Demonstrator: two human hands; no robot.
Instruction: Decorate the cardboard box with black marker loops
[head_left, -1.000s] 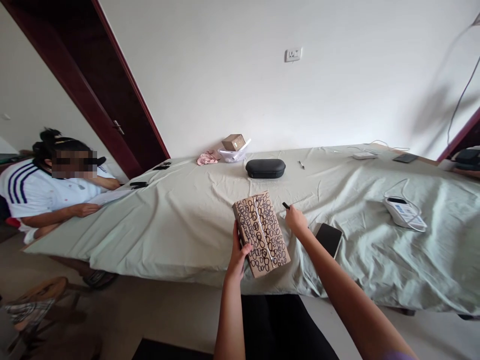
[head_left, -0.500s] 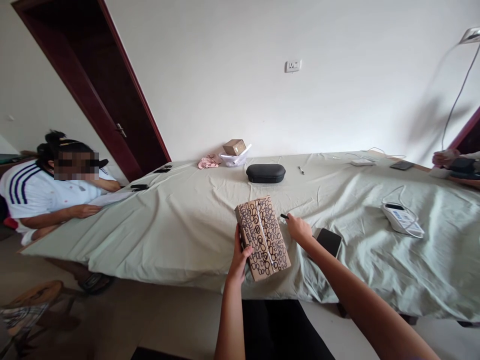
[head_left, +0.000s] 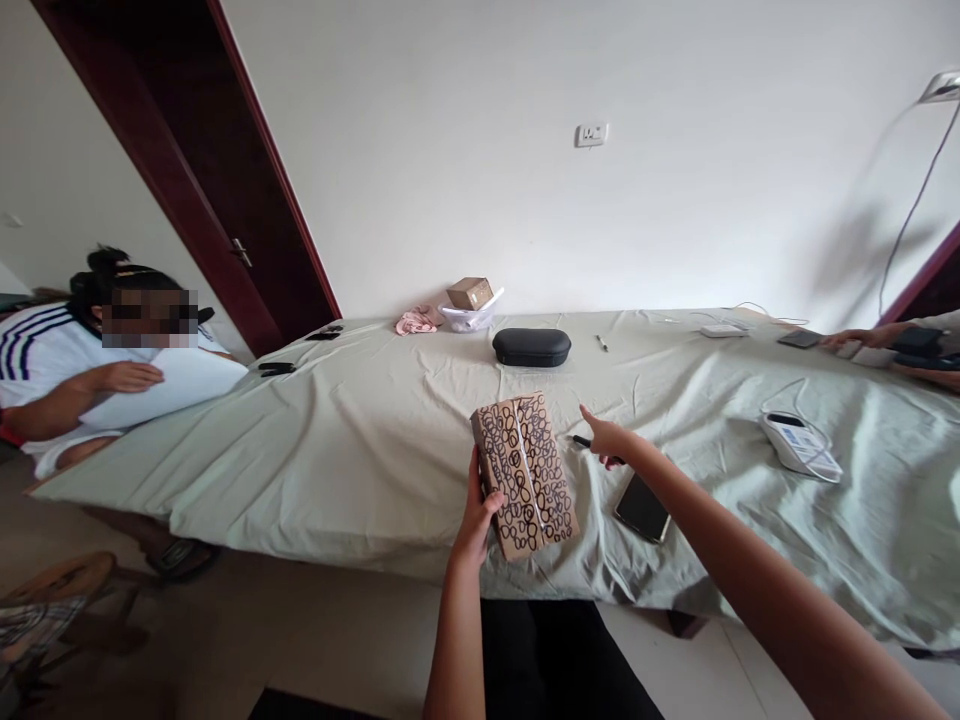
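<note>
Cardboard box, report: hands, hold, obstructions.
Left hand gripping cardboard box. Right hand beside box, holding black pen. Phone right of box, not between box and pen.

Soft, muted light — blurred shadow (head_left: 859,240) on the wall (head_left: 465,170), right of the fingers (head_left: 592,424); dim floor (head_left: 315,620) below them — and wide-angle distortion slanting the door (head_left: 217,225) to their left.

L hand (head_left: 475,522) half-curled, thumb (head_left: 494,501) inward, R hand (head_left: 609,440) w/ index finger (head_left: 588,415) out

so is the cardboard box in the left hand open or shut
The cardboard box looks shut: a pale taped seam runs down its loop-covered face, with no flap raised. Its underside is hidden.
</note>
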